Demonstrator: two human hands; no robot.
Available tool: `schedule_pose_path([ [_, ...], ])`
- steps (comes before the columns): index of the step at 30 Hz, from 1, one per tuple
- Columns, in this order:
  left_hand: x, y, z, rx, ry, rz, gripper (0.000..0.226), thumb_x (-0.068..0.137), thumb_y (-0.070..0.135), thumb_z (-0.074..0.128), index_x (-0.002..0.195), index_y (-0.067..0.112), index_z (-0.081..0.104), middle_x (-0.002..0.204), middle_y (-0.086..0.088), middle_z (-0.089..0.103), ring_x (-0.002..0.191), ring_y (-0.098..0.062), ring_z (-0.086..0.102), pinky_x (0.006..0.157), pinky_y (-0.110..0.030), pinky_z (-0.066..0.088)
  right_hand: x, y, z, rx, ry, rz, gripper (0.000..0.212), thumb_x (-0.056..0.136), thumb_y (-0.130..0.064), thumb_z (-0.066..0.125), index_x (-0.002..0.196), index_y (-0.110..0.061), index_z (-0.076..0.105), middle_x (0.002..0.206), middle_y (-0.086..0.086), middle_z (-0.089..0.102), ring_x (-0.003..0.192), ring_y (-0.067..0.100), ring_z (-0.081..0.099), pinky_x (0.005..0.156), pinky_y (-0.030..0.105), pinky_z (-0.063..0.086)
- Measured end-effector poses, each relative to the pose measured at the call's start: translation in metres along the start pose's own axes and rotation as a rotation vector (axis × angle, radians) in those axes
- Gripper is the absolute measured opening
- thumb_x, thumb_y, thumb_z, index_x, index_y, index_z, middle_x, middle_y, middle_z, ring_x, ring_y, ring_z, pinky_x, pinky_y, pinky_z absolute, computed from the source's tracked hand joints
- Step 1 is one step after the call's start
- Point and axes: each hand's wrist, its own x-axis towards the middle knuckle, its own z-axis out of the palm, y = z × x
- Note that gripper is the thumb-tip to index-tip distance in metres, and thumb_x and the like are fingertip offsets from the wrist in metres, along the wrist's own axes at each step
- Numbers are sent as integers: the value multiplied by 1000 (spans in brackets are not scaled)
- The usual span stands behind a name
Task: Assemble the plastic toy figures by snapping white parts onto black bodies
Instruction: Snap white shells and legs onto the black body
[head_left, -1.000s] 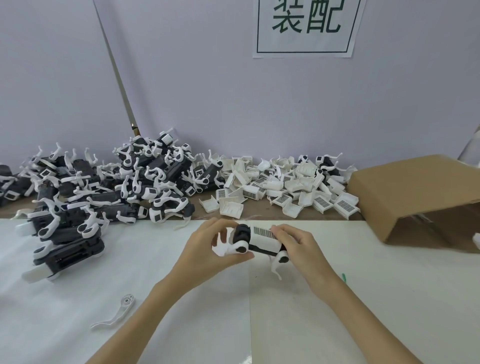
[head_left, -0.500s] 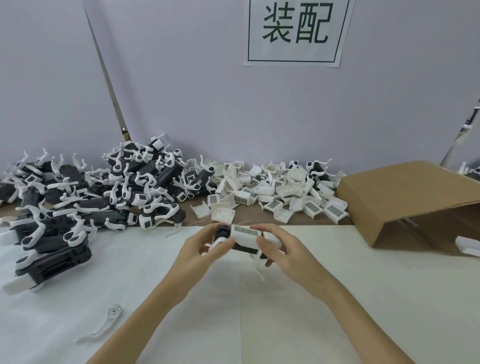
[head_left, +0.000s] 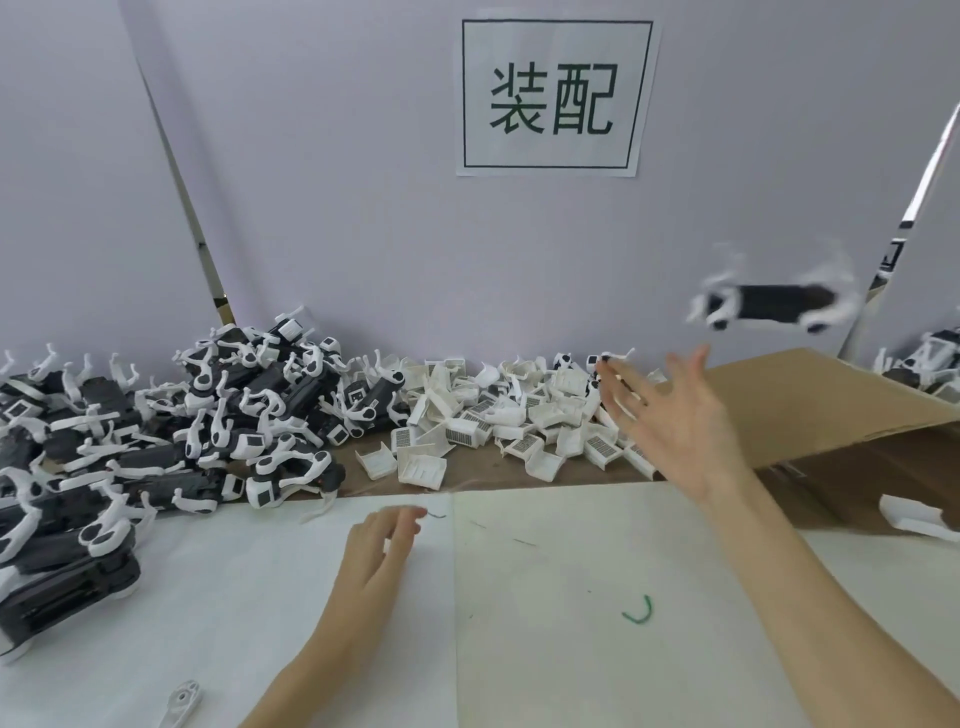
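The heap of black bodies lies left of both hands, long axes jumbled; the white parts sit ahead. A finished figure hangs midair beyond the splayed right hand. The left hand, nearer the bodies, hovers relaxed, grasping nothing.

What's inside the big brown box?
The cardboard box lies on its side. A white plastic part lies at its opening; the box's top hides whatever is deeper inside.
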Motion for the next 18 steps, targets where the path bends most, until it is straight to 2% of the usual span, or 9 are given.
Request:
schedule_pose_path([
  [1,0,-1,2,70,-19,29,49,100,67,31,121,41,67,120,31,60,123,6,46,97,-19,41,9,-2,-6,-76,31,29,51,97,-50,63,134,-19,48,138,23,64,126,37,65,107,46,50],
  [3,1,-2,6,177,-25,98,44,95,62,35,115,40,68,120,35,58,122,6,44,89,-9,39,28,5,-19,-331,103,60,30,100,-34,66,123,-15,57,133,21,67,116,33,71,98,41,55],
  [4,3,-4,8,212,-20,127,42,95,59,37,112,38,69,118,32,60,120,5,44,87,-8,39,39,10,-25,-493,154,42,23,102,-25,66,120,-12,61,130,20,69,109,30,73,93,38,57],
  [6,7,-9,10,282,-13,174,35,96,51,41,107,37,71,111,23,64,118,5,43,85,-12,41,62,22,-40,-900,272,-47,25,104,-13,62,127,-7,64,129,16,68,104,25,72,89,34,59],
  [8,11,-17,13,375,-7,238,29,99,46,43,103,37,71,111,19,63,115,7,42,86,-16,41,87,27,-54,-1402,312,-140,29,104,-9,56,133,-7,63,134,11,65,110,25,65,88,31,54],
  [10,16,-26,16,472,3,333,30,109,42,45,98,35,73,107,17,61,113,8,42,90,-15,39,113,24,-68,-1883,258,-177,38,103,-7,52,141,-8,55,146,11,53,126,32,53,98,40,49],
  [12,20,-33,19,555,33,456,31,105,44,50,91,31,75,102,16,61,107,6,44,93,-9,36,137,18,-82,-2230,171,-160,53,99,0,50,151,-10,42,157,12,36,139,39,38,108,46,42],
  [15,27,-38,23,629,137,599,44,102,51,45,78,29,75,90,13,62,91,3,45,81,-14,40,167,9,-94,-2567,60,-94,67,94,4,54,155,-10,32,163,10,31,151,35,25,118,44,36],
  [18,35,-40,29,650,241,682,52,103,50,43,67,27,72,80,9,64,82,2,44,72,-20,41,184,11,-101,-2725,102,-86,57,91,-2,65,143,-9,43,146,8,52,138,28,48,104,39,48],
])
